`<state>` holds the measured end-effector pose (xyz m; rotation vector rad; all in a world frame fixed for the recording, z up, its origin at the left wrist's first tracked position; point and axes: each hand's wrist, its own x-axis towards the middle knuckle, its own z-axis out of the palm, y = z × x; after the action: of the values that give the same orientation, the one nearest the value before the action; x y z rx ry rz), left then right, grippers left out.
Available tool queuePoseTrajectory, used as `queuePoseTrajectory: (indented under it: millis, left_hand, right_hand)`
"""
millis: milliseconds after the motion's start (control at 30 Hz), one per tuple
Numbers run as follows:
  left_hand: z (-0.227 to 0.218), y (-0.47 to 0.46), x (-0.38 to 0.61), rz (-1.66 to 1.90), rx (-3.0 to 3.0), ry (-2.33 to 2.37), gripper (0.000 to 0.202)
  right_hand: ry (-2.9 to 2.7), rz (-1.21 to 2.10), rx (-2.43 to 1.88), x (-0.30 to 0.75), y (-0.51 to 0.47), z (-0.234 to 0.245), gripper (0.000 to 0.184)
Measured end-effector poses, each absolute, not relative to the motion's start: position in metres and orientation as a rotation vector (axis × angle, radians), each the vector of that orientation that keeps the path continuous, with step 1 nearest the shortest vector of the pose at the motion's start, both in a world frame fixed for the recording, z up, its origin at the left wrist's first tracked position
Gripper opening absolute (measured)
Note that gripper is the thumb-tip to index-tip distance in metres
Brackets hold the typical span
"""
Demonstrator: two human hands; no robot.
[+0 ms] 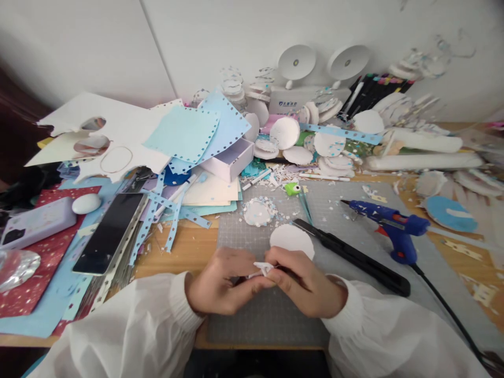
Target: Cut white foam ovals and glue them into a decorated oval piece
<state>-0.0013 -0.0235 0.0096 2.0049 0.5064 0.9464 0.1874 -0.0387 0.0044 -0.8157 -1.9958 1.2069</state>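
Observation:
Between my left hand [230,283] and my right hand [301,281] is a small folded piece of white paper [263,269]. Both hands pinch it with thumb and fingers over the front of the grey cutting mat [263,325]. Its full shape is partly hidden by the fingers. Just beyond the right hand lies a white paper disc [291,240]. Farther back is a round piece covered with tiny pale cutouts [258,211]. A long black tool [358,257] lies to the right of the disc, and past it is a blue glue gun [388,223] with its cord.
A phone [112,233], a white mouse [86,203] and blue punched paper strips [177,218] lie left. Blue sheets [185,131] lean over an open lilac box [232,163]. Piled white discs [285,133], markers [374,94] and two white lamps [297,63] stand along the back.

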Motion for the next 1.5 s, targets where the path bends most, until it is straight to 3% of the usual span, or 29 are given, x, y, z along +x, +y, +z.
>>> queuePoseTrajectory:
  millis: [200,567,700,1000,1200,1500]
  left_hand:
    - [0.01,-0.024,0.0,0.928,2.051,0.631,0.029]
    - [0.008,-0.024,0.0,0.75,2.204,0.789,0.021]
    - [0.013,-0.023,-0.002,0.618,2.112,0.76,0.016]
    - [0.016,-0.021,-0.001,0.446,2.023,0.673,0.019]
    - [0.013,-0.021,-0.003,0.393,2.019,0.589,0.019]
    - [0.013,-0.028,0.003,0.536,1.873,0.613,0.025]
  right_hand:
    - [-1.838,1.3,-0.896,0.185,-0.038,0.005,0.027]
    - [-1.674,1.438,-1.048,0.178,-0.036,0.009,0.038]
    - [-1.784,1.226,-1.024,0.184,-0.037,0.008,0.03]
    - [-2.279,0.307,-0.872,0.191,-0.031,0.005,0.024]
    - [-2.385,0.204,-0.876,0.188,-0.034,0.004,0.03]
    - [-2.309,0.234,-0.907,0.18,-0.041,-0.001,0.022]
